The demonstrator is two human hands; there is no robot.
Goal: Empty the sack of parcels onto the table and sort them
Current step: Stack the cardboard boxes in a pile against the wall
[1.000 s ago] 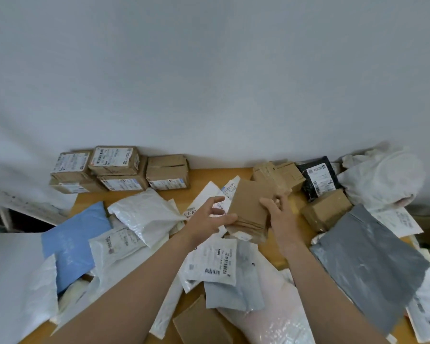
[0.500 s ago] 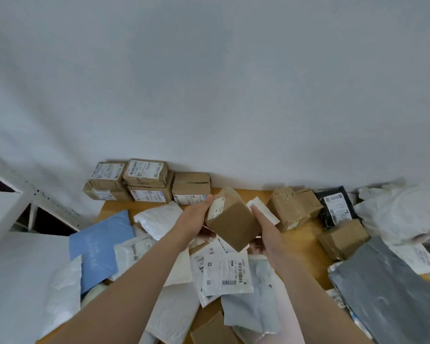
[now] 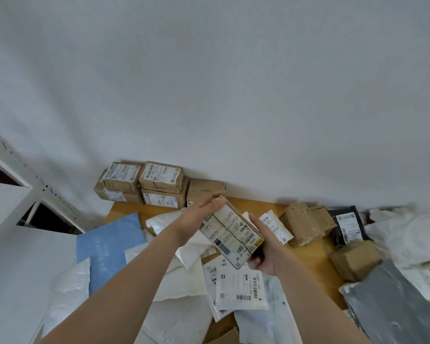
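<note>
We hold a labelled cardboard box (image 3: 231,232) above the middle of the wooden surface (image 3: 310,259), its barcode label facing up. Our left hand (image 3: 196,219) lies flat against the box's 10 o'clock side, fingers straight and together. Our right hand (image 3: 263,254) curls round its 5 o'clock end. Stacked brown boxes (image 3: 159,184) sit at 11 o'clock against the wall, a blue mailer (image 3: 109,247) at 9 o'clock, a grey mailer (image 3: 392,309) at 4 o'clock.

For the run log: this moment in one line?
left hand steadies cardboard box | right hand grips it | label facing up
</note>
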